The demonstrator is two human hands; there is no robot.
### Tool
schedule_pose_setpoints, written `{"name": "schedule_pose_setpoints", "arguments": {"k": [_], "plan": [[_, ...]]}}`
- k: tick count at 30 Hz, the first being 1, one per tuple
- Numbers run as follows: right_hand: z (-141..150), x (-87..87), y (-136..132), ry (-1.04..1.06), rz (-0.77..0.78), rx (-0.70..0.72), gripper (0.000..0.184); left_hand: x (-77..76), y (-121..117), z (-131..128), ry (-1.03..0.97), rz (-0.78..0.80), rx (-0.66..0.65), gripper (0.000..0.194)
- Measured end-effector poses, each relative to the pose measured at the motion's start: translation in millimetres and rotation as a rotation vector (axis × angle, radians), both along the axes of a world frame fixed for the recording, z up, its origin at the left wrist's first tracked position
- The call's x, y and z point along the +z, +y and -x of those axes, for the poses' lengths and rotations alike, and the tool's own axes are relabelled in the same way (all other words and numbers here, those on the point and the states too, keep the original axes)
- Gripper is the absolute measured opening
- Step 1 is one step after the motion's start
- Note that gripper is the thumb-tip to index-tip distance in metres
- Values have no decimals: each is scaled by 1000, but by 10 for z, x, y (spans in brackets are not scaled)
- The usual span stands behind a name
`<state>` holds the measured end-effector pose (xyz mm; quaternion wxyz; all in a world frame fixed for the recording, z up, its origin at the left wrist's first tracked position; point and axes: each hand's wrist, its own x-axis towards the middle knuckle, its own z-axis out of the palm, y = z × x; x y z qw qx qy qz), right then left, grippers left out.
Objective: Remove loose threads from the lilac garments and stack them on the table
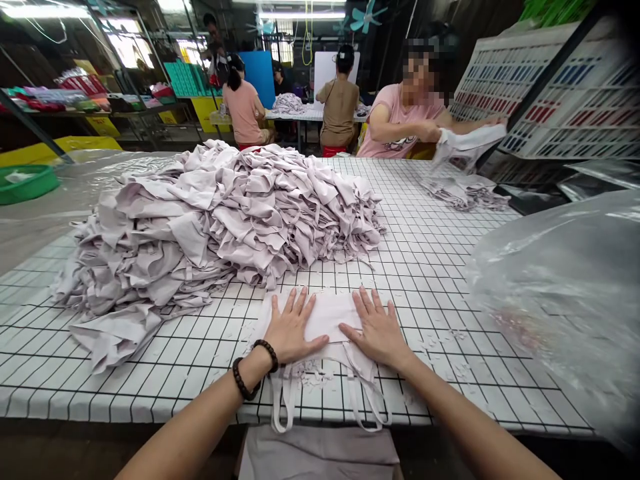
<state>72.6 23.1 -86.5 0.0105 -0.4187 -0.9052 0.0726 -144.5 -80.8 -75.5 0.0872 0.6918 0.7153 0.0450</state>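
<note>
A pale lilac strapped garment point(330, 317) lies spread flat on the table in front of me, its two straps hanging toward the front edge. My left hand point(291, 328) presses on its left side with fingers spread; dark beaded bracelets circle that wrist. On the garment's right side my right hand point(377, 328) lies flat, fingers stretched out. Parts of the fabric are hidden under both palms. Small fabric scraps point(313, 375) are scattered between the straps. Beyond my hands rises a large heap of similar lilac garments point(240, 207).
A grid-patterned cloth covers the table point(430, 267). A clear plastic bag point(560, 287) bulges over its right side. Across the table a person point(405, 120) holds up a garment above a small pile point(463, 190). A green basket point(30, 183) stands far left; folded fabric point(323, 453) sits below the front edge.
</note>
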Motion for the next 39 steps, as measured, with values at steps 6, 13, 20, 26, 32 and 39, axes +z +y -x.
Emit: {"name": "schedule_pose_setpoints", "arguments": {"k": [6, 13, 20, 26, 32, 39], "plan": [[-27, -1, 84, 3, 78, -12, 82, 162, 176, -246, 30, -152, -21, 64], [-649, 774, -650, 525, 228, -132, 38, -6, 418, -509, -76, -18, -305, 57], [-1234, 115, -1658, 150, 651, -521, 41, -78, 400, -485, -57, -20, -282, 61], [-886, -342, -1875, 687, 855, -580, 27, -53, 404, -497, -30, -6, -288, 63], [-833, 493, -1953, 714, 892, -213, 19, 24, 416, -499, -110, 6, -280, 65], [-545, 955, -1377, 774, 1024, -81, 28, 181, 330, -336, -515, -47, -335, 55]]}}
